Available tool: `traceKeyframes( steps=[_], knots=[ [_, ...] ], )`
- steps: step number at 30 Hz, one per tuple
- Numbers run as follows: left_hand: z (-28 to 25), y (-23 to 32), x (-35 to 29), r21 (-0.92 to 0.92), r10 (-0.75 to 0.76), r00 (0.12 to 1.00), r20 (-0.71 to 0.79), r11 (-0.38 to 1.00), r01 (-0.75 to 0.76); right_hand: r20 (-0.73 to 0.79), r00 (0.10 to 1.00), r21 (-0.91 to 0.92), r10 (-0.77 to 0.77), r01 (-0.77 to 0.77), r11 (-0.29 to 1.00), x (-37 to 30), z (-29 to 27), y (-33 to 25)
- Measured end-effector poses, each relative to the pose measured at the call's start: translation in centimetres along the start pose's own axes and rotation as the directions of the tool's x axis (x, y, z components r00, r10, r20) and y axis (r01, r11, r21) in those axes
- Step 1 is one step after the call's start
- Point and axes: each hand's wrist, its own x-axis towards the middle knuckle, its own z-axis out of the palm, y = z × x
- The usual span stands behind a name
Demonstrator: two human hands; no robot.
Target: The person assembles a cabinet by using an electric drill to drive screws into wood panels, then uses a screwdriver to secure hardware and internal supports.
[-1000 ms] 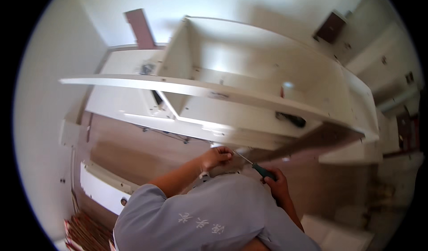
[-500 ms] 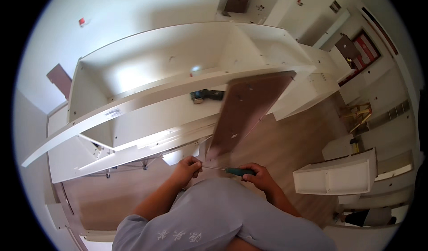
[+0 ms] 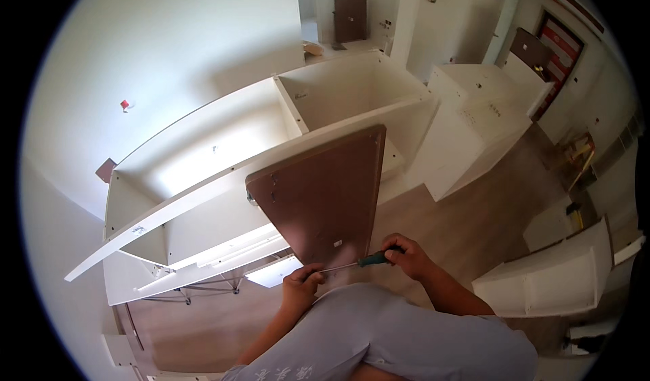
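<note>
A screwdriver (image 3: pixel 372 258) with a green handle lies across the space in front of my body, its metal shaft pointing left. My right hand (image 3: pixel 408 256) is closed round the handle. The fingers of my left hand (image 3: pixel 304 289) pinch the tip end of the shaft; whether a small screw is between them too, I cannot tell. Just beyond both hands stands a brown door panel (image 3: pixel 325 195), tilted, with small fittings on its face and a metal hinge at its left edge. It stands against a long white cabinet frame (image 3: pixel 196 195).
A white cabinet box (image 3: pixel 474 120) stands beyond the frame on the right. Another white carcass (image 3: pixel 548 279) rests on the wooden floor (image 3: pixel 433 212) at right. A folding stand's legs (image 3: pixel 210 290) show under the white boards at left. A yellow ladder (image 3: pixel 581 168) is far right.
My view has swung to the right, so the cabinet and panel sit further left. The power drill seen earlier behind the panel is hidden now. Both hands keep hold of the screwdriver.
</note>
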Motion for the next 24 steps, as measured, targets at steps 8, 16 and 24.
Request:
traceKeyframes(
  steps=[8, 16, 24],
  knots=[
    [3.1, 7.5, 3.0, 0.257, 0.005, 0.992, 0.124, 0.966, -0.037, 0.088, 0.847, -0.201, -0.524, 0.531, 0.823, 6.8, -4.4, -7.1],
    [6.6, 16.5, 10.0, 0.524, 0.066, 0.883, 0.464, 0.784, -0.333, 0.151, 0.768, -0.244, -0.622, 0.639, 0.729, 12.1, -9.2, -17.9],
    [13.9, 30.8, 16.6, 0.655, 0.220, 0.911, 0.350, 0.638, -0.405, 0.245, 0.764, 0.094, -0.597, 0.594, 0.799, 25.5, -15.0, -31.2]
  ],
)
